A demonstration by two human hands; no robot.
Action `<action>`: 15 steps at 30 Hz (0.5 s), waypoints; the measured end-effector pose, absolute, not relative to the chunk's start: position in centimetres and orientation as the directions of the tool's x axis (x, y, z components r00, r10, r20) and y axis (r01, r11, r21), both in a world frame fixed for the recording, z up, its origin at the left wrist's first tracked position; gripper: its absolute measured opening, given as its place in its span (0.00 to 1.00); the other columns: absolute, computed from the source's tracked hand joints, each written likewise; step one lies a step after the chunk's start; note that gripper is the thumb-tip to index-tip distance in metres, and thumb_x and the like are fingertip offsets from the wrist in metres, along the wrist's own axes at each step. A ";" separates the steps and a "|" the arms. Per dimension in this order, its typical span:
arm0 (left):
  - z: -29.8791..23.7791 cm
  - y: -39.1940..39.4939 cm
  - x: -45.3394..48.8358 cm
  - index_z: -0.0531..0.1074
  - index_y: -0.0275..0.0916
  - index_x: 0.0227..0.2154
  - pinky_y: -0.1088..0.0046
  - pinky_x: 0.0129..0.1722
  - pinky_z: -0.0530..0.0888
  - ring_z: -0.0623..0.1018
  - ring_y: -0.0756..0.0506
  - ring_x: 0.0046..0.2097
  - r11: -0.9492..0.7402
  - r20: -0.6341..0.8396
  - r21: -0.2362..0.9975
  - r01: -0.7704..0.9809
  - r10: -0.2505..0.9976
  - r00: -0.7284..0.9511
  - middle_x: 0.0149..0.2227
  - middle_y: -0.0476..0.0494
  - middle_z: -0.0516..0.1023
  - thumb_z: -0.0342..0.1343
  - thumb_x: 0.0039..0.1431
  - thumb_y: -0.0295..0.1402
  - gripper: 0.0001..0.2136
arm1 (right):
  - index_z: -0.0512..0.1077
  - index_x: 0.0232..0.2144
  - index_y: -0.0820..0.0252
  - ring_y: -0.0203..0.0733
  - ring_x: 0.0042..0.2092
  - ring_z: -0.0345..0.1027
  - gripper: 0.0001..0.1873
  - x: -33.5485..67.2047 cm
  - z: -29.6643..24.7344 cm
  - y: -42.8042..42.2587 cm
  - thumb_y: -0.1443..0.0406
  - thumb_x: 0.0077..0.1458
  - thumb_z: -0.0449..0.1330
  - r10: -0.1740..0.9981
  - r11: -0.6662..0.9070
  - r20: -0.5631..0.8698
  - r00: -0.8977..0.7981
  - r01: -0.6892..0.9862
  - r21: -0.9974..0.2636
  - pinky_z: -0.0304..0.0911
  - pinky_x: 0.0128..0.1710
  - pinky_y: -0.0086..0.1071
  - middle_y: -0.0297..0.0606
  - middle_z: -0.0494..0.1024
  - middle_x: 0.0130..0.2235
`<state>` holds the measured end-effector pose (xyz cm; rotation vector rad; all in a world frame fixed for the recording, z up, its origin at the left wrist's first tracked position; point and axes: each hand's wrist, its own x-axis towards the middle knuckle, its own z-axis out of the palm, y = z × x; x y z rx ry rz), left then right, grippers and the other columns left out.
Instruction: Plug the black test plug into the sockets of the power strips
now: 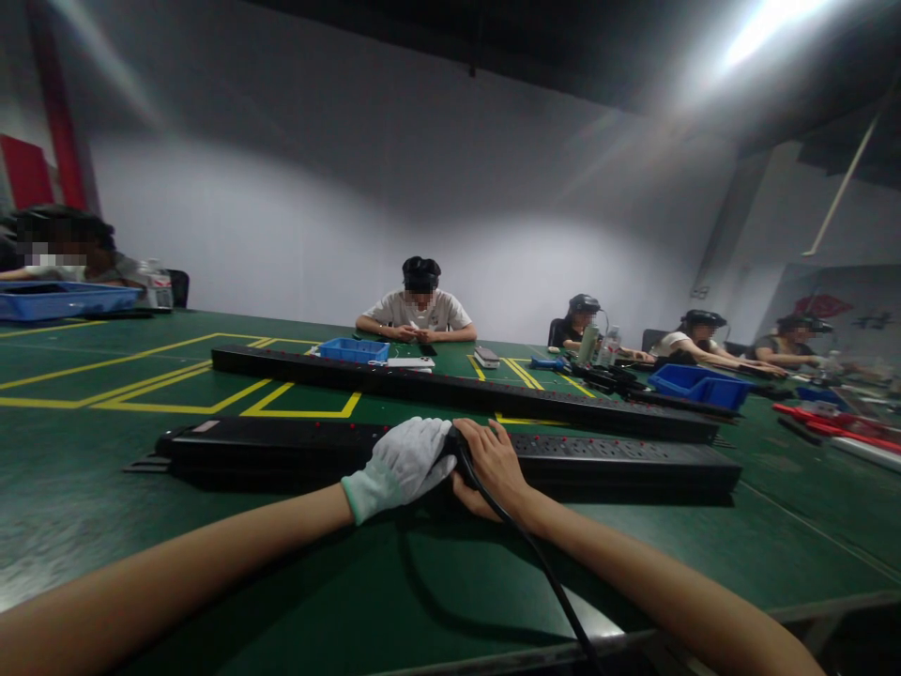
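A long black power strip (619,460), with sockets and red dots along its top, lies across the green table in front of me. My left hand (408,460), in a white glove with a green cuff, is closed over its middle. My bare right hand (493,465) is right beside it, fingers bent. Between the two hands is the plug end (454,443) of a black cable (542,554), which both hands appear to grip. The cable runs down over the table's front edge. My fingers hide most of the plug and the sockets under it.
Behind lies a second long black strip (436,387). Further back are a small blue tray (354,350) and a phone (412,363). To the right is a blue bin (700,386); another blue tray (84,299) is far left. A person (417,314) sits opposite, others along the sides.
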<state>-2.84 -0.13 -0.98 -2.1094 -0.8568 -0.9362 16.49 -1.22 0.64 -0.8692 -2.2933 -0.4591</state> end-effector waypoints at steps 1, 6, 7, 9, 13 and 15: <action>-1.0 -0.2 -2.8 0.65 0.34 0.49 0.59 0.48 0.71 0.73 0.39 0.47 -0.562 0.800 -0.300 0.770 0.292 0.525 0.44 0.34 0.74 0.47 0.60 0.41 0.19 | 0.54 0.56 0.65 0.51 0.53 0.59 0.36 16.5 0.7 -1.3 0.63 0.44 0.57 0.466 0.726 0.663 -0.586 0.682 0.093 0.43 0.58 0.48 0.49 0.65 0.54; -1.0 0.0 -2.8 0.64 0.34 0.49 0.58 0.47 0.71 0.73 0.39 0.47 -0.579 0.788 -0.280 0.766 0.317 0.528 0.44 0.34 0.74 0.46 0.60 0.41 0.19 | 0.54 0.57 0.66 0.51 0.54 0.59 0.36 16.6 0.6 -1.1 0.62 0.45 0.57 0.477 0.725 0.653 -0.589 0.683 0.087 0.42 0.59 0.48 0.49 0.65 0.55; -1.0 0.0 -2.8 0.64 0.35 0.49 0.58 0.46 0.71 0.73 0.39 0.47 -0.579 0.782 -0.277 0.766 0.328 0.530 0.44 0.34 0.73 0.45 0.60 0.41 0.19 | 0.54 0.56 0.65 0.51 0.54 0.59 0.35 16.5 0.5 -1.1 0.62 0.45 0.57 0.482 0.718 0.653 -0.583 0.690 0.086 0.42 0.59 0.48 0.49 0.65 0.54; -1.0 0.2 -2.8 0.65 0.35 0.49 0.59 0.45 0.71 0.73 0.39 0.47 -0.578 0.770 -0.271 0.770 0.350 0.534 0.43 0.35 0.74 0.45 0.60 0.41 0.19 | 0.55 0.56 0.65 0.50 0.53 0.60 0.33 16.4 0.5 -1.0 0.63 0.47 0.56 0.495 0.701 0.657 -0.569 0.708 0.085 0.42 0.59 0.47 0.48 0.66 0.54; -1.2 0.3 -2.9 0.65 0.35 0.49 0.59 0.47 0.71 0.73 0.39 0.46 -0.580 0.772 -0.263 0.771 0.353 0.528 0.45 0.35 0.73 0.45 0.60 0.41 0.19 | 0.56 0.55 0.64 0.50 0.52 0.61 0.31 16.0 0.4 -1.0 0.63 0.48 0.56 0.507 0.677 0.673 -0.538 0.732 0.075 0.43 0.58 0.47 0.48 0.66 0.53; -1.4 0.4 -3.0 0.64 0.36 0.50 0.58 0.48 0.70 0.73 0.39 0.47 -0.584 0.784 -0.261 0.769 0.336 0.522 0.46 0.35 0.73 0.45 0.60 0.41 0.19 | 0.56 0.55 0.64 0.50 0.52 0.61 0.32 15.8 0.2 -1.0 0.63 0.47 0.56 0.513 0.670 0.680 -0.524 0.740 0.066 0.44 0.58 0.47 0.48 0.66 0.53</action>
